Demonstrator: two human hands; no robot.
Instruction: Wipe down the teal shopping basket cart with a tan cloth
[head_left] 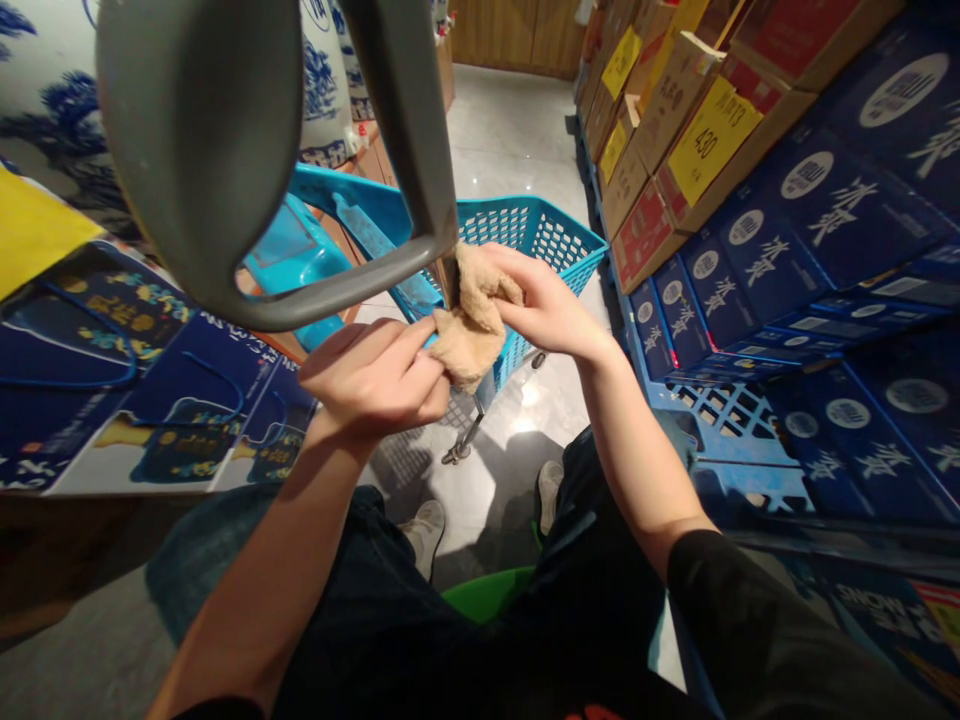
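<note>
The left hand (375, 378) and right hand (544, 302) are working close together, each clamping a bunched tan terry cloth (469, 325) between fingers and thumb. The cloth is pressing against a grey curved frame (337, 285) directly above the hands. Beyond the hands, a blue plastic basket (532, 230) is standing, its contents hidden.

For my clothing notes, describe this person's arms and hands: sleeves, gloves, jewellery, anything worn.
A black fabric sleeve ends near the right elbow, and a black sleeve edge shows at the bottom of the view on the left arm. Both forearms are bare. The left hand and right hand wear no gloves, and no rings or watches show.
</note>
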